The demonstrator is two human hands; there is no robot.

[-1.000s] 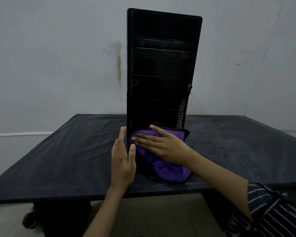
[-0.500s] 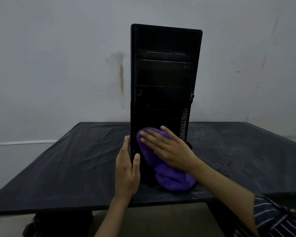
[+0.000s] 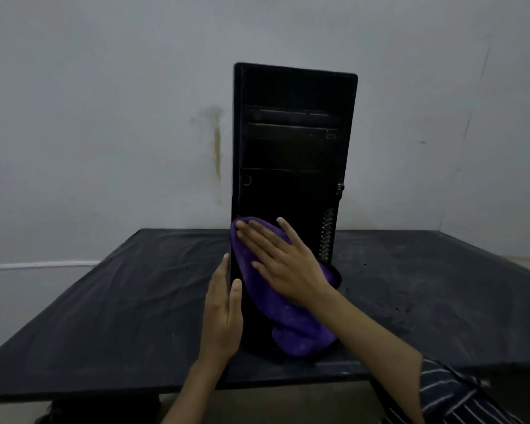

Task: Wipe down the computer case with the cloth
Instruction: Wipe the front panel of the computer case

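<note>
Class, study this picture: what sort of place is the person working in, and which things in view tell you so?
Probably a plain workroom or repair space, though that is a guess. A black computer case stands upright on a dusty dark table. Behind it is a bare, stained wall, with no furnishings in view.

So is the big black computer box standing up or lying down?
Standing up. The computer case rises tall from the table, its narrow front facing the camera, while the left hand steadies its side edge.
</note>
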